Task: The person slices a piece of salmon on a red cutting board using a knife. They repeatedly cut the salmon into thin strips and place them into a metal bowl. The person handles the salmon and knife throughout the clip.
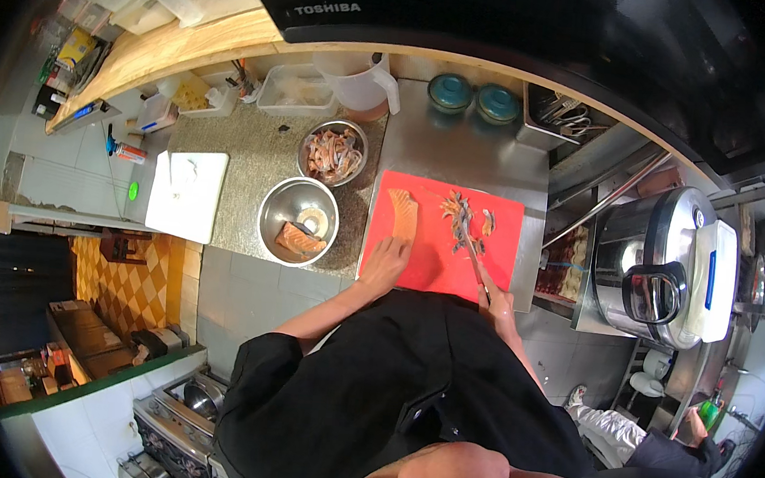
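Observation:
On the red cutting board [432, 268] lies a long strip of orange salmon fillet [402, 212]. My left hand [387, 264] rests on the strip's near end, its fingers stretched out over it. A knife [472, 252] is gripped by its handle in my right hand [498, 304]. The blade points away from me over the board, its far end among dark and orange salmon trimmings [454, 210]. A smaller scrap [489, 222] lies to the right of the blade. Left of the board, a steel bowl [270, 201] holds another salmon piece [300, 240].
Behind that bowl stands a smaller bowl of fish scraps [334, 152]. A white board [209, 195] lies farther left. A clear jug [359, 80] and two teal lidded pots [450, 92] line the back. A large cooker [649, 260] stands right; another person [623, 434] is at lower right.

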Demonstrator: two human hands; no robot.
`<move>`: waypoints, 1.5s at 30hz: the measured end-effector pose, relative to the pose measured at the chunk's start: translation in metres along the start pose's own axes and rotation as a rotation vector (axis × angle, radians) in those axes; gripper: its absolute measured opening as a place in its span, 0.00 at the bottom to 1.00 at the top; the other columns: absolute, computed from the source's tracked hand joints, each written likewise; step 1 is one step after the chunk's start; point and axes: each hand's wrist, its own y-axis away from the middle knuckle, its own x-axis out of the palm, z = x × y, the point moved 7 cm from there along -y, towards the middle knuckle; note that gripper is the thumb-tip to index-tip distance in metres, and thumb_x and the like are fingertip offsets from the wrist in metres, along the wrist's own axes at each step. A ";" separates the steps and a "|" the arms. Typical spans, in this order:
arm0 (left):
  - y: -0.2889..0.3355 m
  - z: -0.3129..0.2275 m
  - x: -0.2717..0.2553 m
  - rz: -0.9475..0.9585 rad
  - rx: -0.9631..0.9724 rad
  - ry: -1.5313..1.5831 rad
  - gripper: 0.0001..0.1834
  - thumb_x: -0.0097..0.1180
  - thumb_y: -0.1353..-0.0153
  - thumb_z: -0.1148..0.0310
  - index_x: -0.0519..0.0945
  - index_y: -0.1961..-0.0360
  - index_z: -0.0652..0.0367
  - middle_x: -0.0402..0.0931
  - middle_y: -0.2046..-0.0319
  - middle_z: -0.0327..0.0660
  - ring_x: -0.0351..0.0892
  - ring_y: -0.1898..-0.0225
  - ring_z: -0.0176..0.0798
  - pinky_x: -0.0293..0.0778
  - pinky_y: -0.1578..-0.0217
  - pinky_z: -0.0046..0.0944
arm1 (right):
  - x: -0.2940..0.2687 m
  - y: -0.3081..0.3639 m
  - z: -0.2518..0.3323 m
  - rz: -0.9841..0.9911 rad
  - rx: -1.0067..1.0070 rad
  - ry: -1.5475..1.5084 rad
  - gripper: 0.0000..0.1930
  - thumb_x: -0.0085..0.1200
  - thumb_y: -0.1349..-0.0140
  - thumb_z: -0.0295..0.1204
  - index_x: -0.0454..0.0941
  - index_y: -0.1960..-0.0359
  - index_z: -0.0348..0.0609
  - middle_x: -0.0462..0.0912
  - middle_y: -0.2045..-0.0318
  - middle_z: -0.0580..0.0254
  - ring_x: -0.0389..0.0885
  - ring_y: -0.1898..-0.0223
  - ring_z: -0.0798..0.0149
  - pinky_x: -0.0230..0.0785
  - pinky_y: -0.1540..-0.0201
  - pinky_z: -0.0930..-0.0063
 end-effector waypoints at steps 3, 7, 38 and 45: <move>-0.006 -0.017 -0.003 0.126 0.042 -0.027 0.14 0.58 0.43 0.75 0.81 0.55 0.66 0.76 0.56 0.50 0.77 0.51 0.51 0.76 0.51 0.47 | 0.001 -0.007 -0.007 0.041 0.037 0.011 0.29 0.55 0.31 0.21 0.73 0.27 0.52 0.76 0.73 0.33 0.74 0.77 0.38 0.70 0.69 0.59; 0.011 -0.018 0.049 0.329 0.050 0.086 0.17 0.61 0.41 0.69 0.81 0.53 0.67 0.76 0.53 0.50 0.77 0.46 0.52 0.78 0.49 0.49 | 0.006 -0.006 -0.013 0.087 0.027 0.074 0.29 0.54 0.30 0.24 0.71 0.27 0.53 0.79 0.69 0.30 0.81 0.68 0.31 0.73 0.65 0.56; -0.104 0.115 0.058 0.477 -0.249 0.143 0.21 0.69 0.44 0.49 0.85 0.65 0.56 0.85 0.57 0.54 0.86 0.52 0.58 0.81 0.51 0.56 | -0.003 -0.007 -0.013 -0.014 0.058 0.033 0.30 0.56 0.30 0.23 0.72 0.26 0.57 0.80 0.72 0.33 0.82 0.71 0.37 0.73 0.63 0.57; -0.108 0.123 0.076 0.409 -0.299 0.247 0.18 0.71 0.46 0.54 0.89 0.61 0.56 0.87 0.58 0.52 0.87 0.54 0.58 0.82 0.53 0.55 | 0.003 0.005 -0.029 -0.101 0.016 -0.058 0.30 0.55 0.31 0.22 0.72 0.26 0.55 0.80 0.71 0.35 0.80 0.71 0.36 0.74 0.63 0.57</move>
